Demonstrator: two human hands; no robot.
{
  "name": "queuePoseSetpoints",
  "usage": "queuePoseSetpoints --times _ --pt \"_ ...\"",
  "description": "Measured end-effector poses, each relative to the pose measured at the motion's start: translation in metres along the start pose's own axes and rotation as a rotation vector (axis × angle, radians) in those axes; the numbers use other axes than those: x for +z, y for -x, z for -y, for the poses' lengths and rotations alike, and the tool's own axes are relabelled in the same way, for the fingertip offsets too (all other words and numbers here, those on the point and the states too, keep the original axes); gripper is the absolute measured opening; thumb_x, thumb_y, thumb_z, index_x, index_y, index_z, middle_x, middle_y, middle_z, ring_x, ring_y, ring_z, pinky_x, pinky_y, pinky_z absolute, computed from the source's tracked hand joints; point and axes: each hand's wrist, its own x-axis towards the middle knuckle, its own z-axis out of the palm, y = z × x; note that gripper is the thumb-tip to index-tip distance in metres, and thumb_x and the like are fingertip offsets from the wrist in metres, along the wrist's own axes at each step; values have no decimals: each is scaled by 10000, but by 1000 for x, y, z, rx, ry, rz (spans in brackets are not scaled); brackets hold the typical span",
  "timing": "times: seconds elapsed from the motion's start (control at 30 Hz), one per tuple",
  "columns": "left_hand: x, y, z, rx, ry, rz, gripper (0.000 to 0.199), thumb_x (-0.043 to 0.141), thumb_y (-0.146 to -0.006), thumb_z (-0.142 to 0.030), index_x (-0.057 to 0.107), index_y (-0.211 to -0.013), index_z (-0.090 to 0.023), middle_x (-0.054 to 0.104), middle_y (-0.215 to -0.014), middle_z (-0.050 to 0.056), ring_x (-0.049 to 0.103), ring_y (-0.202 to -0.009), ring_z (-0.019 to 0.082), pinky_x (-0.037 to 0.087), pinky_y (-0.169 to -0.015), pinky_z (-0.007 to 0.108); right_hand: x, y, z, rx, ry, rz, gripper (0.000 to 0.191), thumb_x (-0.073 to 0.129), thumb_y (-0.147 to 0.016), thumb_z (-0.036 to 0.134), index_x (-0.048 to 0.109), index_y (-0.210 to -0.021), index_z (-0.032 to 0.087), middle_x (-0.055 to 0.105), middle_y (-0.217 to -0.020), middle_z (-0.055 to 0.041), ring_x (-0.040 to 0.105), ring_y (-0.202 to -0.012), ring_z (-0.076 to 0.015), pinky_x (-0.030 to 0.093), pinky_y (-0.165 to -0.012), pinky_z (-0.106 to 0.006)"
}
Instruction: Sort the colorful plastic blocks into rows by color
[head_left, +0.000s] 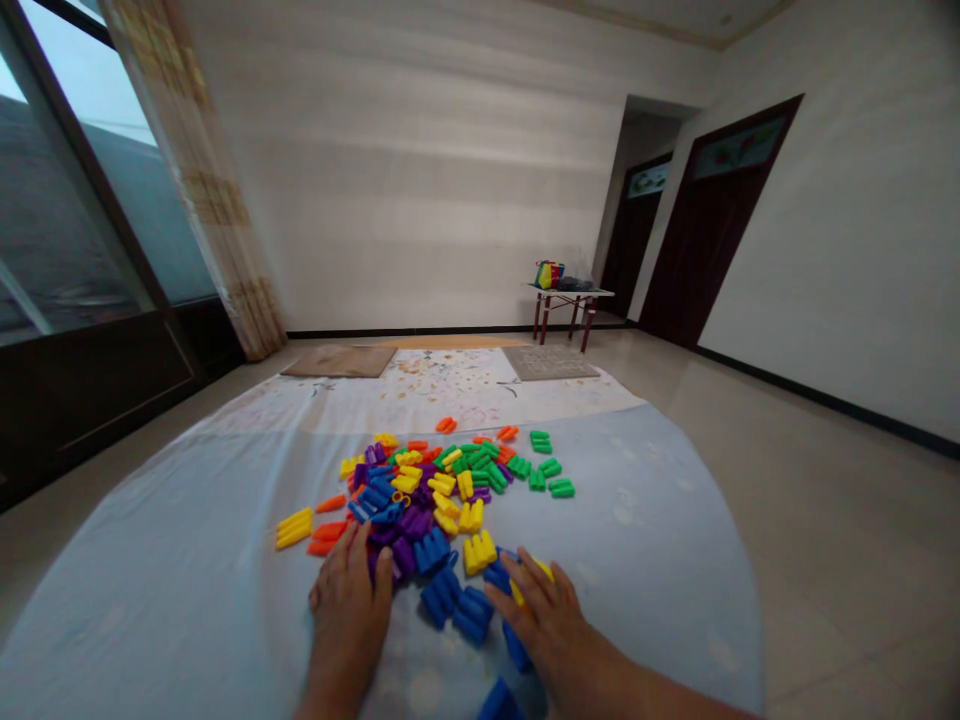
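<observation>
Observation, standing in the room: loose plastic pieces lie heaped on the cloth-covered counter (637, 560), mostly ahead of and between the fingers of both hands. Left hand (349, 595): palm down, fingers extended and near one another, thumb apart, at the near edge of the purple pieces (403, 558); orange pieces (328, 532) sit just beyond and outside its fingertips. No grip seen. Right hand (559, 625): fingers spread, thumb apart, over a yellow piece (544, 572); blue pieces (474, 612) lie between thumb and left hand. Contact pressure: cannot tell. Green pieces (487, 460) lie well ahead of the fingers.

Handling notes (judgement): flat, low fingers with light pressure suit these small ribbed shapes; hard pressing could make the upper ones slide off. Slow, even contact from both sides should disturb the heap least. The soft cloth may ruck under a dragging palm, so better to bear on the pieces than the cloth. The blue piece (499, 703) nearer the wrists than the fingers could be knocked by the right forearm.
</observation>
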Motion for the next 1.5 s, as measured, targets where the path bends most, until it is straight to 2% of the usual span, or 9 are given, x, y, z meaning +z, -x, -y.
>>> queuePoseSetpoints --times 0.17,0.37,0.57,0.73,0.93,1.13,1.3,1.43,1.5 --pt "5 -1 8 48 41 -29 535 260 -869 -426 476 -1231 -97 500 -1264 161 436 -1185 265 348 -1005 454 -22 -26 16 -57 19 -80 883 526 -717 648 174 -1430 264 187 -1492 -143 168 -1351 -337 195 -1045 -554" --pt "10 -2 13 93 92 -66 548 266 -860 -434 461 -1237 -86 497 -1258 177 431 -1188 263 338 -1020 457 -27 -108 14 -68 72 -202 813 565 -738 531 256 -1407 189 246 -1468 -156 181 -1342 -317 200 -1055 -508" --pt "10 -1 17 68 107 -78 555 265 -853 -427 432 -1260 -89 469 -1276 180 393 -1221 278 316 -1032 467 -54 -178 -16 242 -83 -345 773 567 -729 555 364 -1357 154 360 -1406 -164 298 -1295 -310 239 -1045 -468" --pt "6 1 11 131 75 -36 572 370 -812 -470 431 -1284 -153 428 -1333 144 364 -1250 276 287 -1047 469 -81 -174 -86 623 -141 -411 616 489 -811 493 423 -1320 152 446 -1352 -130 369 -1268 -232 267 -1045 -355" --pt "4 2 0 176 -19 37 685 512 -714 -492 414 -1321 -190 315 -1424 120 313 -1282 294 266 -1055 476 -86 -151 -133 788 -127 -330 652 473 -781 581 485 -1268 148 441 -1346 -189 379 -1249 -340 269 -999 -506" --pt "7 0 1 146 -29 56 753 552 -664 -485 378 -1343 -209 294 -1441 103 313 -1281 296 283 -1041 467 -66 -211 -83 640 -219 -247 677 435 -778 645 511 -1248 162 367 -1412 -151 320 -1284 -340 285 -997 -487" --pt "7 -5 6 67 -76 17 768 521 -668 -506 377 -1334 -154 329 -1417 141 342 -1255 317 287 -1028 485 -52 -263 -7 480 -335 -154 735 568 -666 676 533 -1217 192 565 -1246 -109 478 -1172 -303 387 -939 -415" --pt "3 -8 15 0 -75 -24 715 453 -720 -484 359 -1334 -130 381 -1382 154 358 -1245 310 299 -1020 484 -52 -277 45 195 -506 -55 746 544 -695 672 496 -1256 184 552 -1265 -101 508 -1150 -291 406 -938 -408" --pt "0 -8 19 -37 -70 -35 686 416 -742 -478 360 -1331 -130 402 -1365 154 372 -1238 304 302 -1021 479 -57 -271 54 55 -578 -116 725 536 -728 638 459 -1292 188 516 -1307 -86 480 -1188 -256 384 -974 -374"
